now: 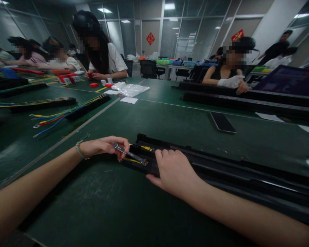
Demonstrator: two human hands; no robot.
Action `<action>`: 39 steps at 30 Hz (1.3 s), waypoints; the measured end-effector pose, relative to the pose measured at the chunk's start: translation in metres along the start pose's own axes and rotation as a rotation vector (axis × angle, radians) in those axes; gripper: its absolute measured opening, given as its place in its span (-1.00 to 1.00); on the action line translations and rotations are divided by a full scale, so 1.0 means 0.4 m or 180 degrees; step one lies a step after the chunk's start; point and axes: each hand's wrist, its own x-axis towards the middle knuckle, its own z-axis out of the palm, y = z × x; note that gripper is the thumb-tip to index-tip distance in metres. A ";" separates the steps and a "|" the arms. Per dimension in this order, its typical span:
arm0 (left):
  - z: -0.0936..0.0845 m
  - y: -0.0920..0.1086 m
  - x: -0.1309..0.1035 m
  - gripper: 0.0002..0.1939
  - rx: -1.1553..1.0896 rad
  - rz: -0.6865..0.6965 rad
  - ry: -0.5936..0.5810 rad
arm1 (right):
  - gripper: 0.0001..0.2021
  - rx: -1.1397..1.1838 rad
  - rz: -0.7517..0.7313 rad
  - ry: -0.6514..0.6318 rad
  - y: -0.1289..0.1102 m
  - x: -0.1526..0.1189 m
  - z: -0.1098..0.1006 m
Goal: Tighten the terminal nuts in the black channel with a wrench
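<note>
My left hand [109, 145] is closed around a silver wrench [130, 153]. The wrench's far end sits on a nut [145, 162] near the left end of a long black rail [221, 168] lying on the green table. A yellow-sleeved wire terminal [145, 148] and a second bolt [151, 150] lie just behind it in the rail. My right hand [176, 169] is wrapped over the rail, fingers across its far wall and thumb on the near side. Part of the rail under that hand is hidden.
A phone [222, 122] lies beyond the rail. Bundles of coloured cables [64, 115] rest on the left. A plastic bag [134, 90] and red parts [93, 85] lie farther back. Across the table, a person [103, 58] works, and another's gloved hand [231, 82] touches more black rails [247, 99].
</note>
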 end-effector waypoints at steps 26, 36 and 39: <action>0.002 0.006 0.001 -0.70 0.0381 -0.0018 0.0043 | -0.51 -0.0038 0.0021 -0.0052 0.000 0.001 0.000; -0.004 0.000 0.000 -0.70 0.0483 -0.0023 0.0027 | -0.51 0.0022 0.0023 0.0037 0.001 0.001 0.001; -0.004 -0.002 -0.001 -0.71 0.0518 -0.0015 0.0027 | -0.52 0.0007 0.0038 0.0013 0.000 0.002 -0.002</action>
